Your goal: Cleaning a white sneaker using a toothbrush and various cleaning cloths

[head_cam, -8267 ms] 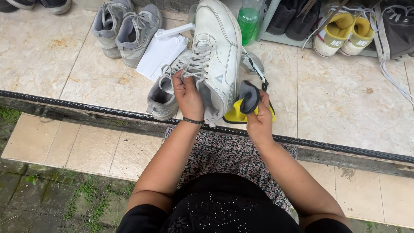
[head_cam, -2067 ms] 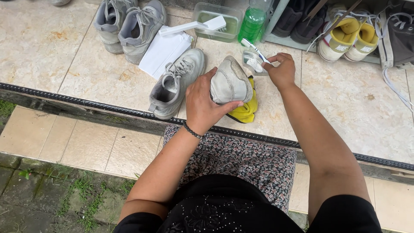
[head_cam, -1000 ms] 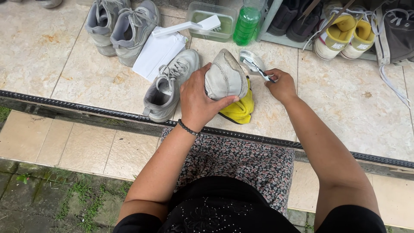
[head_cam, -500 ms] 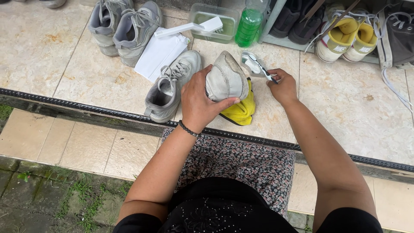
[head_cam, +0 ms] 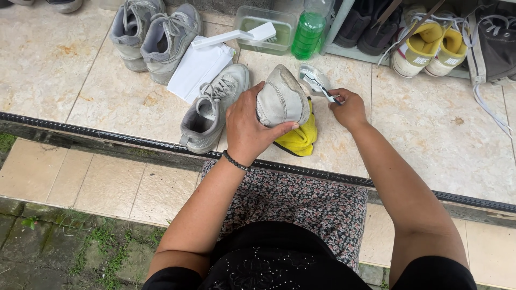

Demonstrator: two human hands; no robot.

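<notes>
Lap: a floral-patterned cloth (head_cam: pixel 301 201) lies over the person's knees, at the near edge of the tiled step (head_cam: pixel 430 139).
Left hand: the left hand (head_cam: pixel 248 126) is wrapped around a worn white sneaker (head_cam: pixel 279 99), fingers over its upper and thumb along the near side, holding it tipped up off the tiles.
Sneaker, place: above the near edge of the step, just over a yellow cloth (head_cam: pixel 298 139) that lies bunched on the tile.
Sneaker, handling: probably light, with a soft upper that gives under a squeeze and a stiffer sole; the heel and the midfoot look like the firmest places to grasp.
Right hand: the right hand (head_cam: pixel 348 106) is closed in a pinch on the handle of a small brush (head_cam: pixel 318 86), whose head sits just beside the sneaker's toe end.
Brush, handling: thin, stiff and light; it may be slippery if wet.
Left of the sneaker: its grey-white mate (head_cam: pixel 212 107) rests on its sole on the tile.
Far edge: a white paper sheet (head_cam: pixel 199 67), a grey pair of sneakers (head_cam: pixel 153 32), a clear tub (head_cam: pixel 266 32) with a white brush (head_cam: pixel 236 36) across it, and a green bottle (head_cam: pixel 309 32).
Far right corner: a shoe rack (head_cam: pixel 338 32) with yellow-lined shoes (head_cam: pixel 430 45).
</notes>
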